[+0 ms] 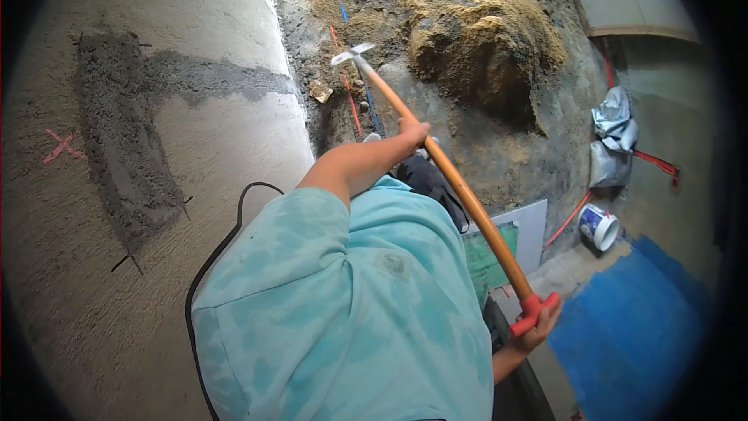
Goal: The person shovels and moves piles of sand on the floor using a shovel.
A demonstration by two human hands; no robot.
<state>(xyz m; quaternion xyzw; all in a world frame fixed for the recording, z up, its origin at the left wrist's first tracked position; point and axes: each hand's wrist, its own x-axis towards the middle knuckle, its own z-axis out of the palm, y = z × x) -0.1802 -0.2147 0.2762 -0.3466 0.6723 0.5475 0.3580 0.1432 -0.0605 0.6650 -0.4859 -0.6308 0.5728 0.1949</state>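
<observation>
A long-handled tool (470,201) slants across the view, with a wooden shaft, a red grip at the lower right and a slightly blurred metal head at the upper left. My left hand (414,132) is closed round the upper part of the shaft. At the lower right, my right hand (540,329) holds the red grip. The metal head is over a narrow trench (347,105) beside the wall. Red (352,104) and blue (373,109) lines run along this trench, near a loose stone (320,92).
A large mound of sandy soil (491,39) rises at the upper middle. The pale wall (226,140) stands at left. On the right are silvery bags (613,136), a tipped white bucket (599,228) and a blue floor area (623,327). A board (532,234) lies near the shaft.
</observation>
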